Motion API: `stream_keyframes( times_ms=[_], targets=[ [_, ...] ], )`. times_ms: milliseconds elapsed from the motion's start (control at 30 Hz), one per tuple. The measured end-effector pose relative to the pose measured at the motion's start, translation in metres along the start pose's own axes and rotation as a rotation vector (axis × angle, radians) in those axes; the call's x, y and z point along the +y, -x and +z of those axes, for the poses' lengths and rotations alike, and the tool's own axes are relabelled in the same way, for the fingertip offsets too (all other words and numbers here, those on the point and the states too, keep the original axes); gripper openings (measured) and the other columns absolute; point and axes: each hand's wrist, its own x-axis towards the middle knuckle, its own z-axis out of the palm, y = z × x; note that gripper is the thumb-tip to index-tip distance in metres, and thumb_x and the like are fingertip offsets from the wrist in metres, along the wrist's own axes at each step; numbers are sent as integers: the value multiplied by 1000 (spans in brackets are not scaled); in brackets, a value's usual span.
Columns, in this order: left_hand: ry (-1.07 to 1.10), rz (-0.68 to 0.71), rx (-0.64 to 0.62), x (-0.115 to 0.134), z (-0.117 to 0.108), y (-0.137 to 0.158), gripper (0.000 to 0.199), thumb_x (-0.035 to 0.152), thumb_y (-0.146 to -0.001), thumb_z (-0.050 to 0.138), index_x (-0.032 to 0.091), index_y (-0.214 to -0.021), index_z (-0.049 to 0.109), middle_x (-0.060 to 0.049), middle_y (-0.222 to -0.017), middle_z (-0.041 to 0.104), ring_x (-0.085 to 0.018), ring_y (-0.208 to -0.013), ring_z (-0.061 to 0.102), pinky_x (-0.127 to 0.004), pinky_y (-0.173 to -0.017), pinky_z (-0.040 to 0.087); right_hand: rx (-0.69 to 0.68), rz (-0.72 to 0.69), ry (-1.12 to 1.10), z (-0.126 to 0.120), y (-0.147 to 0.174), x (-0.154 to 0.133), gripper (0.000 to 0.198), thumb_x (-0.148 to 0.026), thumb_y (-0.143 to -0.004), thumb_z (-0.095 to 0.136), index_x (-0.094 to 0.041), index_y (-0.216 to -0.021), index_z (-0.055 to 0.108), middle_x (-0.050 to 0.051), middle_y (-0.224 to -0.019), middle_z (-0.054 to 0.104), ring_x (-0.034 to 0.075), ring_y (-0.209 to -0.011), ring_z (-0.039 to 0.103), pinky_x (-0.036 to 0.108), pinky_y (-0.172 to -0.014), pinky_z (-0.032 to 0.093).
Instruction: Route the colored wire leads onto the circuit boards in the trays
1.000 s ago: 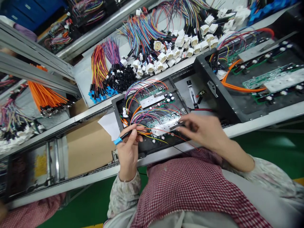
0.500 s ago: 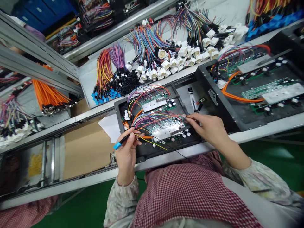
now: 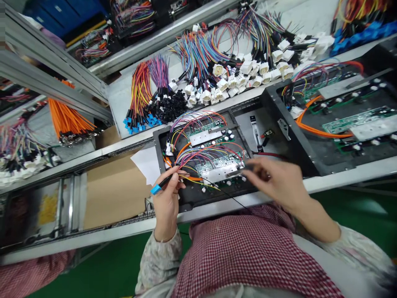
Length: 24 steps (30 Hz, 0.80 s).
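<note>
My left hand point(image 3: 167, 194) is closed around a wire harness with a blue connector point(image 3: 156, 189) at its lower left end. From its fingers a loose yellow wire point(image 3: 198, 181) and a black wire point(image 3: 231, 198) trail right over the open black housing point(image 3: 189, 200). Other coloured wires arch onto the lower circuit board point(image 3: 203, 167), which carries a silvery metal bar point(image 3: 214, 175). My right hand point(image 3: 276, 176), fingers curled and smeared by motion, hovers at that board's right end, near a dark flat strip point(image 3: 235, 171). Whether it holds anything is unclear.
A second black housing point(image 3: 313, 159) with boards and orange cables stands to the right. Behind lie bundles of wires with white connectors point(image 3: 221, 85) and blue connectors point(image 3: 133, 125). Cardboard point(image 3: 114, 194) and white paper point(image 3: 145, 163) lie left. A tool-like item point(image 3: 256, 132) sits between the housings.
My right hand has moved right and toward me, away from the red wire at the board's right end. The left hand keeps its hold on the harness. The view has shifted slightly.
</note>
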Motion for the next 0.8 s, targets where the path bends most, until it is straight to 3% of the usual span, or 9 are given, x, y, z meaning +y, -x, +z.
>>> stream_keyframes(
  times_ms=[100, 133, 167, 233, 300, 367, 500, 633, 800],
  targets=[
    [0, 9, -13, 1, 0, 0, 21, 34, -72, 88, 26, -91, 81, -2, -79, 77, -14, -70, 73, -16, -51, 54, -333, -199, -62, 4, 13, -20, 20, -36, -97, 56, -23, -91, 70, -3, -66, 70, 13, -55, 62, 27, -54, 32],
    [2, 14, -19, 1, 0, 0, 20, 33, -73, 88, 26, -91, 81, -2, -80, 77, -13, -70, 73, -15, -51, 54, -385, -221, -47, 4, 13, -20, 22, -32, -97, 54, -23, -85, 69, -3, -67, 70, 13, -55, 62, 27, -53, 30],
    [3, 22, -25, 2, 0, -1, 20, 33, -73, 87, 25, -91, 81, -2, -81, 77, -13, -70, 73, -15, -51, 54, -372, -204, -12, 4, 12, -17, 26, -32, -98, 52, -23, -79, 68, -3, -66, 70, 13, -55, 61, 27, -53, 29],
    [0, 43, -32, 1, -2, -1, 19, 32, -73, 87, 24, -90, 81, -2, -84, 76, -14, -71, 74, -15, -50, 54, -173, -69, 97, -1, 6, -4, 35, -39, -99, 51, -21, -72, 66, 0, -63, 67, 14, -53, 59, 28, -52, 27],
    [-12, 56, -33, 1, -3, -2, 19, 31, -73, 87, 24, -90, 81, -2, -86, 76, -15, -72, 76, -15, -50, 56, 62, 73, 180, -8, -3, 14, 38, -45, -99, 50, -20, -76, 68, 2, -63, 67, 15, -55, 59, 28, -52, 29],
    [-28, 50, -33, 0, -4, -1, 19, 31, -74, 86, 24, -91, 81, -2, -85, 76, -17, -73, 77, -16, -52, 58, 142, 107, 177, -11, -10, 28, 36, -44, -99, 48, -20, -87, 71, 3, -69, 70, 15, -56, 60, 27, -53, 32],
    [-54, 44, -31, -2, -6, 0, 18, 30, -77, 85, 24, -93, 81, -3, -80, 78, -16, -69, 76, -16, -54, 59, 22, 34, 155, -2, -12, 34, 35, -42, -100, 47, -21, -92, 74, 2, -71, 73, 16, -56, 63, 27, -53, 33],
    [-75, 65, -27, -2, -7, 1, 16, 28, -77, 84, 23, -92, 81, -4, -82, 79, -15, -70, 76, -16, -52, 58, -14, 43, 187, 9, -10, 34, 36, -43, -100, 47, -22, -94, 75, 4, -72, 74, 19, -60, 66, 29, -53, 33],
    [-95, 83, -37, -1, -7, 1, 15, 27, -81, 81, 22, -95, 79, -4, -86, 79, -17, -75, 77, -17, -54, 59, -81, 19, 175, 5, -14, 40, 38, -45, -100, 46, -24, -96, 77, 3, -75, 76, 21, -61, 68, 30, -54, 36]
  ],
)
